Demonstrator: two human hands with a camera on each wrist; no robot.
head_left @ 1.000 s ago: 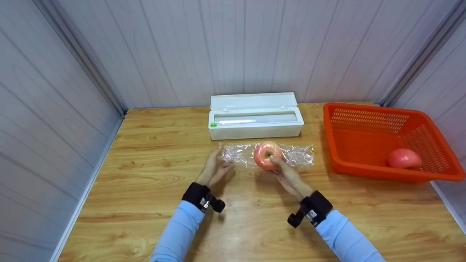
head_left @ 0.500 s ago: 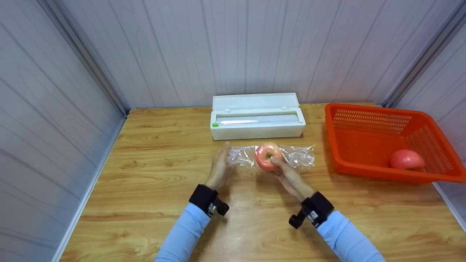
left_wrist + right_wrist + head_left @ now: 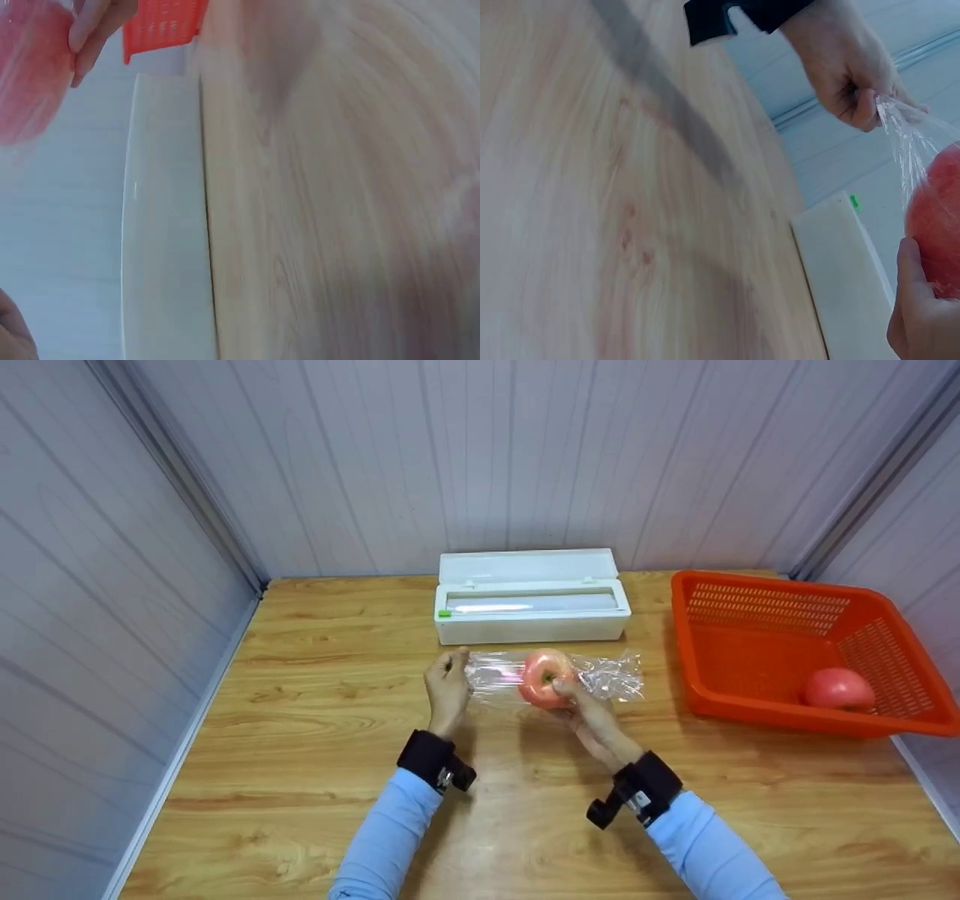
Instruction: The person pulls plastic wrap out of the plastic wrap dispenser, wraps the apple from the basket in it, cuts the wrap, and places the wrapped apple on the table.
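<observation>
In the centre of the head view, the right hand (image 3: 596, 724) grasps an apple (image 3: 536, 679) wrapped in clear film (image 3: 495, 671), while the left hand (image 3: 448, 690) pinches the film's left end. Above is a white box (image 3: 532, 631); at the right, an orange basket (image 3: 787, 718) holds another apple (image 3: 838, 688).

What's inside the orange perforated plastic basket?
One round pinkish-red apple, in the near right part of the orange perforated plastic basket. Can't see: the floor beneath the apple, or the strip of floor hidden behind the near wall.

The left hand (image 3: 448, 690) pinches; the right hand (image 3: 597, 723) grips.
</observation>
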